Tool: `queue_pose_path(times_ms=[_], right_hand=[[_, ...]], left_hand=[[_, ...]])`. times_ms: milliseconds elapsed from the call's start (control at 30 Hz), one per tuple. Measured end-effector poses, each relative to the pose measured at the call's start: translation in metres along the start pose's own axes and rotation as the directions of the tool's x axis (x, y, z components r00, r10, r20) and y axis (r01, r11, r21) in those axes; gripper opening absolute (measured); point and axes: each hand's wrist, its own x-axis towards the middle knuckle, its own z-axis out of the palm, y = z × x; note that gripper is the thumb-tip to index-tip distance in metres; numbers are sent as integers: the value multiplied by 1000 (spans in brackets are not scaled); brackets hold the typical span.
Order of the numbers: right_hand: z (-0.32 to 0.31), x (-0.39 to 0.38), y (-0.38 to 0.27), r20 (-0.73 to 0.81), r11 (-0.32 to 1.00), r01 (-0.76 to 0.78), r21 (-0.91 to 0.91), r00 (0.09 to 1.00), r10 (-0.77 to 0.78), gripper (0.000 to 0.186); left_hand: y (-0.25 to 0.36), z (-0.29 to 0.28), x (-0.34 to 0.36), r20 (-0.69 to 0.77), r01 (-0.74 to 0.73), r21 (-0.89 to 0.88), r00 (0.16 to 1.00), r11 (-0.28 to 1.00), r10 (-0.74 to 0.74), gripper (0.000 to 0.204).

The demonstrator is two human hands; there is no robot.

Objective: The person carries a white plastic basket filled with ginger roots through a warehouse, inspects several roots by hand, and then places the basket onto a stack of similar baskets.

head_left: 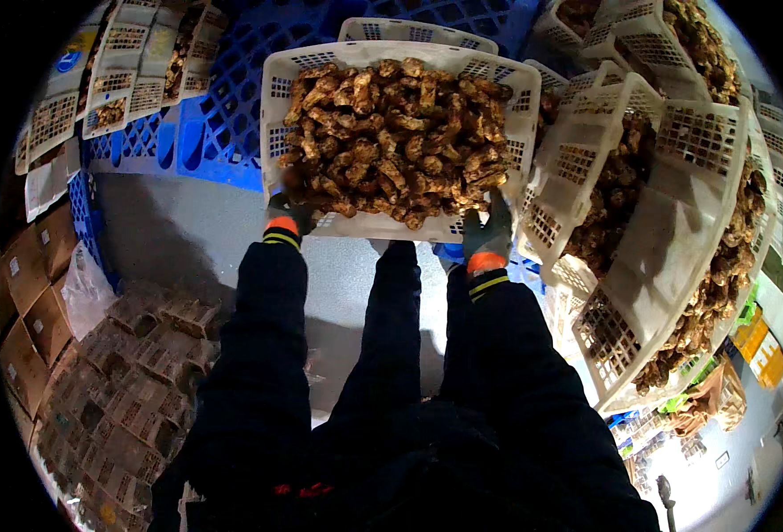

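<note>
In front of me is a white plastic crate (pixel 272 89) with lattice walls, heaped with knobbly brown mushrooms (pixel 391 142). My left hand (pixel 290 213), in a dark glove with an orange cuff, is closed on the crate's near edge at its left corner. Gloved the same way, my right hand (pixel 489 229) grips that edge near the right corner. The fingers of both are partly hidden against the crate. Under its far edge the rim of another white crate (pixel 418 34) shows.
Stacked white crates (pixel 675 222) of mushrooms rise close on my right. More crates (pixel 125 66) stand at far left on blue plastic pallets (pixel 223 133). Cardboard boxes (pixel 28 355) and plastic-wrapped packs (pixel 125 381) lie at left, a clear bag (pixel 86 288) beside them. Grey floor (pixel 165 222) shows between.
</note>
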Motion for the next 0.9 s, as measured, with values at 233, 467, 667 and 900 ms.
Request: queue_pose_path(times_ms=[233, 467, 667, 900], right_hand=[[8, 20, -20, -90, 963, 64, -261, 992, -90, 59], [-20, 57, -3, -166, 977, 23, -211, 984, -59, 63], [-154, 40, -126, 66, 910, 221, 351, 963, -260, 46], [-470, 44, -143, -283, 948, 272, -165, 908, -310, 47]], left_hand=[[16, 11, 6, -41, 196, -368, 973, 909, -226, 38], [49, 12, 18, -180, 154, -555, 937, 817, -299, 37], [30, 13, -27, -102, -98, -994, 770, 41, -630, 46], [224, -177, -65, -385, -334, -922, 846, 195, -368, 42]])
